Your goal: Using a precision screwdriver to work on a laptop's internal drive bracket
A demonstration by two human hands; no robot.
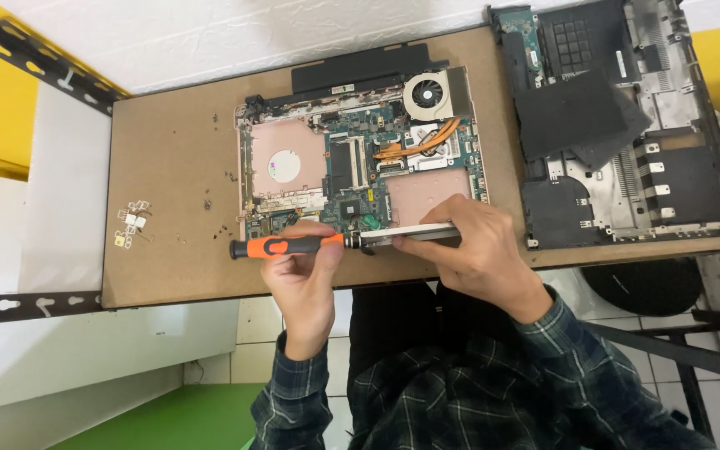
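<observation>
An opened laptop base (360, 158) lies on a brown board, showing its circuit board, copper heat pipes and a round fan (428, 93). My left hand (303, 271) grips an orange and black screwdriver (281, 247), held level with its tip pointing right. My right hand (472, 250) holds a flat silver drive (414, 232) on edge at the laptop's near side. The screwdriver tip meets the drive's left end.
The brown board (168, 183) carries scattered tiny screws and a cluster of small white and yellow parts (131, 223) at the left. A removed dark laptop cover (627, 125) lies at the right. Black slotted metal rails frame the left side. Tiled floor shows below the board.
</observation>
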